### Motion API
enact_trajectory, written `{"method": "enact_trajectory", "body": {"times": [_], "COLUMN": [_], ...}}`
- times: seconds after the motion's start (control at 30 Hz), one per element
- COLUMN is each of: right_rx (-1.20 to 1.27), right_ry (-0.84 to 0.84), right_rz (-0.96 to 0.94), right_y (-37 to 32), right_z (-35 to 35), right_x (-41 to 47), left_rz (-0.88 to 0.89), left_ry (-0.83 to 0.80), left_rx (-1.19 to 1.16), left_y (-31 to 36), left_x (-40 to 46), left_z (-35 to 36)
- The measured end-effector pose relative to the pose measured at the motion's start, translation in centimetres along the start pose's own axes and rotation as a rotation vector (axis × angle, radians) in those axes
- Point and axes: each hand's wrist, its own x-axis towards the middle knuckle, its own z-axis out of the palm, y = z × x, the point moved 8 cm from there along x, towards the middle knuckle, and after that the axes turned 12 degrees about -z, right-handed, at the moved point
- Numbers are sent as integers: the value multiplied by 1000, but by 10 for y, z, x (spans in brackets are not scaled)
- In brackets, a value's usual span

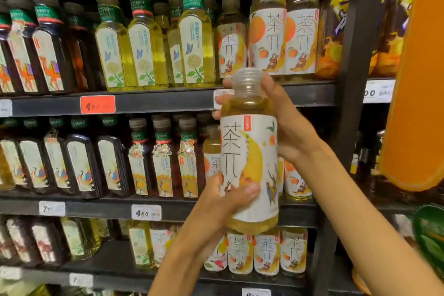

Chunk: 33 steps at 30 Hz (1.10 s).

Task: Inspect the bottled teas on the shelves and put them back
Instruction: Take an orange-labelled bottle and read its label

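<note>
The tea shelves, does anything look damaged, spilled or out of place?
Nothing stands out. The shelved bottles stand upright in rows with caps on and no spill shows. The only bottle off the shelf is the held bottle, upright between the left hand and right hand.

I hold the tea bottle (249, 163) upright before the shelves (168, 101), my right hand (283, 125) round its neck, my left hand (228, 199) lower on its left; shelved bottles (149, 38) stand in rows behind
</note>
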Motion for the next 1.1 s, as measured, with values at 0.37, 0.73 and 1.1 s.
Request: {"method": "enact_trajectory", "body": {"times": [0.37, 0.73, 1.1], "right_rx": [-261, 143, 238], "right_ry": [434, 445, 335], "right_rz": [-4, 186, 221], "right_y": [44, 76, 88], "right_z": [-41, -54, -34], "right_x": [-30, -49, -56], "left_rz": [-158, -254, -379], "left_ry": [-43, -63, -360], "left_rx": [-385, -414, -690], "left_y": [-63, -90, -104], "left_x": [-5, 5, -4], "left_z": [-21, -10, 20]}}
